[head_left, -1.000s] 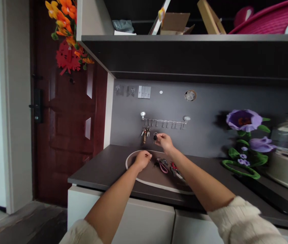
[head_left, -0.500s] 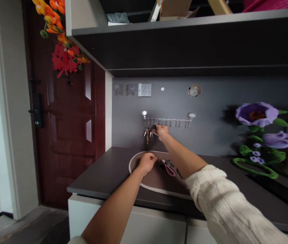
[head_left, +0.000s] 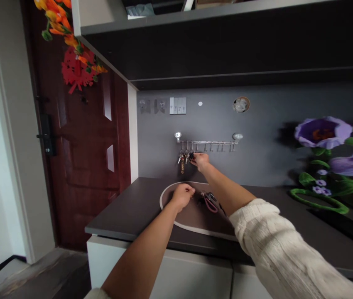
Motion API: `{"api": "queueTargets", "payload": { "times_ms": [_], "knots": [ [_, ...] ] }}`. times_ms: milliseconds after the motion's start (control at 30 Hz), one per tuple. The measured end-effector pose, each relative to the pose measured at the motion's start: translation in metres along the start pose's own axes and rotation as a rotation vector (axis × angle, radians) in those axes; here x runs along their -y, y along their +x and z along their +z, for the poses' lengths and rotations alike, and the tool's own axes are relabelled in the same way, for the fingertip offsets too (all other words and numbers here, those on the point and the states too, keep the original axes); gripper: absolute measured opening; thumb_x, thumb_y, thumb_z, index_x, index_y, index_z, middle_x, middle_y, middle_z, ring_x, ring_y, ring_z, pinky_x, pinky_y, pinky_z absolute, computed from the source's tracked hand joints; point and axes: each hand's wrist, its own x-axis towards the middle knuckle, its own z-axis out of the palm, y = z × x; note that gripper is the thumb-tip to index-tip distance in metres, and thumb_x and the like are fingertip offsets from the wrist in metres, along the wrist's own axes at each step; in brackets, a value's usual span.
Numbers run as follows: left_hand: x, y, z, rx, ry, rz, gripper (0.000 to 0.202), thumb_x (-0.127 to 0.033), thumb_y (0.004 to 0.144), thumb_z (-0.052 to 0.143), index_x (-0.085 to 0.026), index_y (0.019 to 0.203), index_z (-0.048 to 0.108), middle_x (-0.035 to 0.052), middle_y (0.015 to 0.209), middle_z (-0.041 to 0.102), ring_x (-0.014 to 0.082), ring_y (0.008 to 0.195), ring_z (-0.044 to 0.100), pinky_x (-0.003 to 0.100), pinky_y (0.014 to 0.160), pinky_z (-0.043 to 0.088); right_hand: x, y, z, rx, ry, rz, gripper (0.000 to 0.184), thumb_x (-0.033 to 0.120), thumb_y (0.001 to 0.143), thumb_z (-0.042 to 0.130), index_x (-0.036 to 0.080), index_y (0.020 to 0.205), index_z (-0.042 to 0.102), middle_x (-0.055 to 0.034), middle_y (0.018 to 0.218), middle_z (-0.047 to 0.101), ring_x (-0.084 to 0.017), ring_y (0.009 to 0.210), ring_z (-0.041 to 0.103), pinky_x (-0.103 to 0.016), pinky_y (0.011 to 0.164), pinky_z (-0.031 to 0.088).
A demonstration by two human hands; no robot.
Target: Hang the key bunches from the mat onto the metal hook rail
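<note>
My right hand [head_left: 201, 160] is at the metal hook rail [head_left: 207, 142] on the grey wall, fingers closed on a dark key ring [head_left: 192, 156]. Just left of it hang several keys [head_left: 186, 157] and a brown strap-like key fob [head_left: 182, 165] with lettering. My left hand [head_left: 182, 197] is above the brown oval mat [head_left: 192, 226], thumb and fingers pinched together; what they hold, if anything, I cannot make out. Between my forearms, a bunch of keys with a pink loop [head_left: 210, 203] lies on the mat.
A dark shelf [head_left: 210, 50] overhangs the counter [head_left: 120, 207]. At the right stand purple knitted flowers [head_left: 324, 133] with green leaves. A dark red door [head_left: 86, 166] is on the left, orange flowers [head_left: 58, 20] hanging before it. Small clear hooks [head_left: 162, 104] are on the wall.
The view has shifted slightly. My right hand has moved a little right along the rail, still closed on the key ring. My left hand stays pinched above the mat.
</note>
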Motion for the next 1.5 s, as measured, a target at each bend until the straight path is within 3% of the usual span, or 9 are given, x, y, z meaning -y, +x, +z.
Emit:
{"api": "queueTargets", "payload": {
  "times_ms": [267, 500, 700, 967, 1233, 1500],
  "knots": [
    [-0.001, -0.002, -0.003, 0.019, 0.022, 0.018, 0.014, -0.024, 0.068, 0.054, -0.014, 0.059, 0.054, -0.0021, 0.051, 0.050, 0.0079, 0.050, 0.043, 0.021, 0.054, 0.033, -0.001, -0.009, -0.015, 0.059, -0.059, -0.013, 0.009, 0.014, 0.075, 0.046, 0.016, 0.066, 0.047, 0.0002, 0.060, 0.054, -0.006, 0.054, 0.053, -0.021, 0.054, 0.047],
    [-0.008, -0.004, -0.007, 0.034, 0.134, -0.039, 0.013, -0.023, 0.067, 0.054, -0.015, 0.057, 0.054, -0.0036, 0.050, 0.049, 0.0068, 0.047, 0.037, 0.020, 0.051, 0.029, 0.005, -0.047, -0.044, 0.118, -0.123, -0.017, 0.009, 0.012, 0.073, 0.044, 0.015, 0.070, 0.052, -0.0019, 0.067, 0.058, -0.006, 0.054, 0.052, -0.021, 0.055, 0.044],
    [-0.012, -0.010, -0.006, 0.048, 0.170, -0.072, 0.018, -0.033, 0.065, 0.058, -0.015, 0.060, 0.058, -0.0045, 0.047, 0.047, 0.0065, 0.045, 0.034, 0.020, 0.048, 0.026, -0.006, -0.078, -0.075, 0.214, -0.305, -0.167, 0.008, 0.013, 0.072, 0.047, 0.012, 0.073, 0.055, -0.0043, 0.069, 0.061, -0.007, 0.056, 0.053, -0.019, 0.056, 0.042],
    [-0.012, -0.015, -0.002, 0.098, 0.158, 0.069, 0.024, -0.035, 0.061, 0.060, -0.012, 0.069, 0.062, 0.0004, 0.062, 0.058, 0.0083, 0.056, 0.045, 0.021, 0.057, 0.034, -0.036, -0.088, -0.107, 0.249, -0.650, -0.360, 0.017, 0.013, 0.071, 0.049, 0.012, 0.086, 0.058, -0.0062, 0.079, 0.064, -0.011, 0.072, 0.059, -0.023, 0.070, 0.043],
    [-0.012, -0.013, 0.003, 0.177, 0.260, 0.147, 0.031, -0.041, 0.062, 0.059, -0.011, 0.068, 0.062, 0.0023, 0.064, 0.059, 0.0090, 0.057, 0.047, 0.022, 0.055, 0.035, -0.036, -0.095, -0.112, 0.280, -0.975, -0.458, 0.020, 0.012, 0.073, 0.049, 0.013, 0.089, 0.061, -0.0075, 0.083, 0.065, -0.014, 0.080, 0.059, -0.023, 0.075, 0.041],
    [-0.013, -0.011, 0.003, 0.151, 0.346, 0.181, 0.018, -0.026, 0.066, 0.054, -0.011, 0.069, 0.064, 0.0025, 0.065, 0.061, 0.0101, 0.060, 0.049, 0.023, 0.060, 0.037, -0.033, -0.100, -0.110, 0.327, -1.114, -0.484, 0.025, 0.010, 0.073, 0.046, 0.012, 0.093, 0.062, -0.0099, 0.091, 0.065, -0.015, 0.085, 0.059, -0.023, 0.077, 0.040]
  ]
}}
